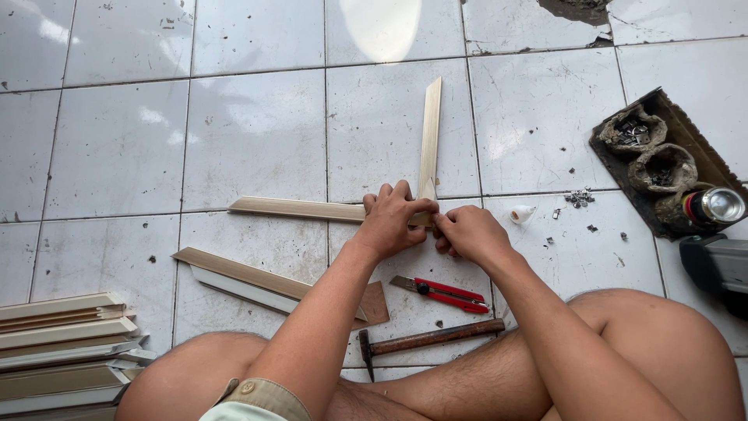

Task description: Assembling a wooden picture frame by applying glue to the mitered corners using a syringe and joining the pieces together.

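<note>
Two light wooden frame mouldings meet at a corner on the white tiled floor. One moulding (296,208) lies flat, running left; the other moulding (430,132) points away from me. My left hand (392,218) presses down on the corner joint, fingers closed over the flat piece. From the right, my right hand (466,231) pinches the same joint, its fingertips touching the left hand's. The joint itself is hidden under my fingers.
A red utility knife (444,293) and a hammer (425,341) lie near my legs. Another moulding piece (249,277) lies at left, with a stack of mouldings (62,351) at bottom left. A cardboard tray (662,156) of small hardware stands right, beside a glue cap (521,213).
</note>
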